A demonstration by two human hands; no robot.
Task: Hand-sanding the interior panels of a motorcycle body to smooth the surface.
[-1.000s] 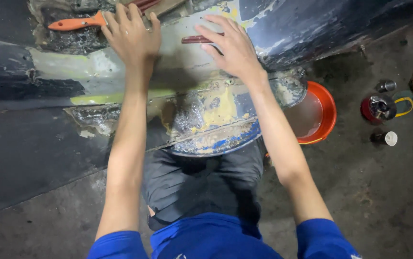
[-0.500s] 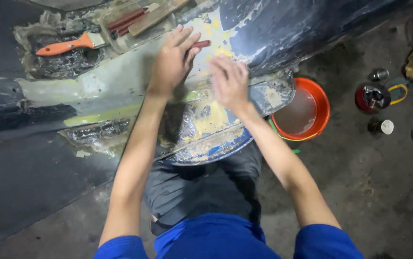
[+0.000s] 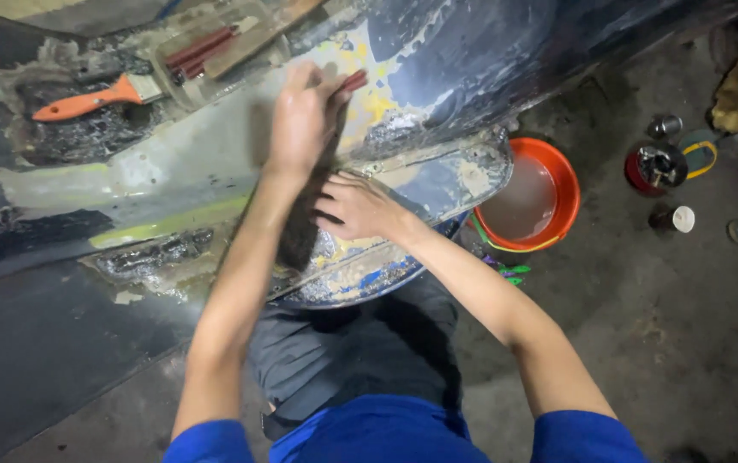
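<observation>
- Your left hand [image 3: 302,120] is up on the car panel [image 3: 215,163], fingers pressed together and curled over a small dark red sanding block [image 3: 354,81] that pokes out past your fingertips, near the panel's upper edge.
- Your left forearm runs straight and long, up from the blue sleeve.
- Your right hand [image 3: 359,208] lies lower, fingers spread and flat on the panel's flaking lower lip, just under the left wrist.
- Half a second ago the two hands sat side by side on the yellow patch; now the left has climbed up and the right has dropped down and inward, so they stack one above the other.
- A second ago both palms were spread wide and well apart.
- The panel is dark blue paint scraped back to yellow primer, grey filler and bare patches, rough and mottled, with a curled lower edge.
- An orange-handled brush [image 3: 95,99] lies near the panel's upper left corner, well apart from your hands.
- An orange bucket [image 3: 568,193], round with cloudy water inside, stands on the concrete floor [image 3: 669,326] by the panel's right end.
- Small tins sit farther right.
</observation>
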